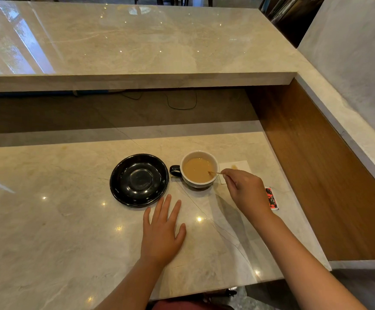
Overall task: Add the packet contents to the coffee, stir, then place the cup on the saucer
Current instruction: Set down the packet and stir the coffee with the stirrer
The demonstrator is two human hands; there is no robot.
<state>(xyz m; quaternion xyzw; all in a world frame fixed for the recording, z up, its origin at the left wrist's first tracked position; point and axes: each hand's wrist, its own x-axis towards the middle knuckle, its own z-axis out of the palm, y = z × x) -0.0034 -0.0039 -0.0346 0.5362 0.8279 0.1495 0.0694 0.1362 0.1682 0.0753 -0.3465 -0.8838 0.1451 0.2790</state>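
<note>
Where the pale marble counter (47, 220) runs widest, at the far left, its polished top carries only reflected ceiling lights. Next comes the saucer (139, 180), black and glossy, lying flat with nothing on it. Just below its near rim the left hand (162, 231) rests palm down on the stone, fingers spread and flat; its grip is slack, holding nothing, and the fingertips end close to the saucer without touching it.

To the right of the saucer, beside it but apart, the cup (199, 169) stands upright on the counter, not on the saucer. It is white inside and dark outside, with its dark handle turned left toward the saucer. The coffee (199, 170) in it is a milky tan and comes partway up the wall.

A thin wooden stirrer (215, 173) slants over the cup's right rim with its lower end in the coffee. The right hand (247, 189) pinches the stirrer's upper end between thumb and forefinger, so that grip is closed on it, the other fingers curled.

Behind that hand a white napkin (238, 167) lies flat with a small brown stain. Farther right, partly hidden by the wrist, a red and black packet (271, 198) lies on the counter near the wooden side panel (316, 166).
</note>
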